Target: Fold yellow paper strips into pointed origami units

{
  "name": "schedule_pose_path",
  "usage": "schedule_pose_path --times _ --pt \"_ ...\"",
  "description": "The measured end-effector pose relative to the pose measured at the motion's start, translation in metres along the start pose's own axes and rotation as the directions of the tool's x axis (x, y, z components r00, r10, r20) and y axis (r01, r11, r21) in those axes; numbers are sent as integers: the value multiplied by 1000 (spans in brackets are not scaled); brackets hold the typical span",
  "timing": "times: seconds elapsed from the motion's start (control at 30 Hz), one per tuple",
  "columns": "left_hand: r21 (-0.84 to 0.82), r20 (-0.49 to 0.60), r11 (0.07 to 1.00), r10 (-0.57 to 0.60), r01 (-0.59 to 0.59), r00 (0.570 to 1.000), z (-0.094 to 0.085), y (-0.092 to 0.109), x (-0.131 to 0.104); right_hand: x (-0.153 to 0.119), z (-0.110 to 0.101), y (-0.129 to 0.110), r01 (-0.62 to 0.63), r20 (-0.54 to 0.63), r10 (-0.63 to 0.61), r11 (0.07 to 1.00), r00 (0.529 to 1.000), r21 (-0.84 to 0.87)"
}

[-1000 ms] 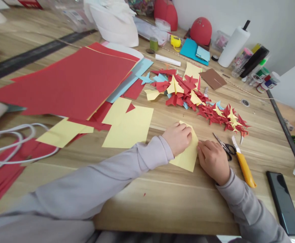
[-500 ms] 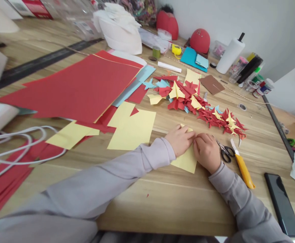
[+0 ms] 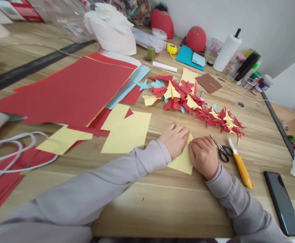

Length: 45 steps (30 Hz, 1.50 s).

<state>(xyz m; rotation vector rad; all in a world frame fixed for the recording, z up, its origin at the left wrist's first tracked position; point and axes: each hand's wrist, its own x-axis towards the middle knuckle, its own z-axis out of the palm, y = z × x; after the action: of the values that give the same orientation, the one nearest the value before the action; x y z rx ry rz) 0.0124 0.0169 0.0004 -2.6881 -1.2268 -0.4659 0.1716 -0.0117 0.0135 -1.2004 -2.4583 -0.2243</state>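
A yellow paper piece [image 3: 182, 164] lies on the wooden table between my hands, its top partly covered by them. My left hand [image 3: 175, 140] presses on its upper left part, fingers together and pointing up and right. At its right edge, my right hand [image 3: 203, 154] is curled with thumb and fingers on the paper. Beyond the hands runs a long pile of folded red, yellow and blue paper shapes [image 3: 180, 92]. Black-handled scissors [image 3: 223, 152] and a yellow-handled knife [image 3: 242, 170] are right of my right hand.
Large red sheets [image 3: 81, 91] and yellow sheets [image 3: 127, 130] lie to the left, beside a white cable [image 3: 16, 153]. A black phone [image 3: 283, 202] is at the right. Blue paper [image 3: 190, 58], a white roll [image 3: 227, 53] and small bottles stand at the back.
My left hand has flattened more over the paper. My right hand has moved slightly down along the edge and turned. The whole view has shifted a little.
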Motion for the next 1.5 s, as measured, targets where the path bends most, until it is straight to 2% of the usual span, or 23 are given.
schedule_pose_path --times 0.2,0.23,0.3,0.33,0.37,0.57,0.67,0.8,0.93,1.07,1.5 --pt "-69 0 991 -115 115 993 -6 -12 2 1 0 0 -18 39 20 999 999 -31" --pt "-79 -18 982 -175 174 984 -5 -17 1 2 0 0 -27 51 29 999 998 -43" --pt "-95 -97 942 -332 323 938 -2 -27 -1 3 0 1 -28 74 33 998 997 -60" --pt "-100 -138 924 -380 369 914 0 -31 -2 3 1 2 -23 83 28 998 996 -59" --pt "-109 -159 922 -385 372 909 2 -35 -3 4 2 3 -17 88 22 999 996 -52" --pt "-250 -147 931 -308 266 940 10 -39 -4 5 7 10 25 81 -28 999 996 46" --pt "-346 -217 924 -245 160 945 9 -37 -4 5 8 11 30 93 -37 997 995 70" --pt "-402 -334 913 -73 -71 940 6 -36 -5 6 7 10 9 95 -16 997 995 74" --pt "-316 -307 926 106 -207 946 7 -34 -8 5 7 11 -1 100 -7 997 995 76" --pt "-255 -249 934 188 -251 950 9 -31 -9 5 7 12 -10 106 1 997 994 81" --pt "-318 -297 902 197 -291 934 11 -30 -8 6 7 11 -44 171 32 997 985 68"
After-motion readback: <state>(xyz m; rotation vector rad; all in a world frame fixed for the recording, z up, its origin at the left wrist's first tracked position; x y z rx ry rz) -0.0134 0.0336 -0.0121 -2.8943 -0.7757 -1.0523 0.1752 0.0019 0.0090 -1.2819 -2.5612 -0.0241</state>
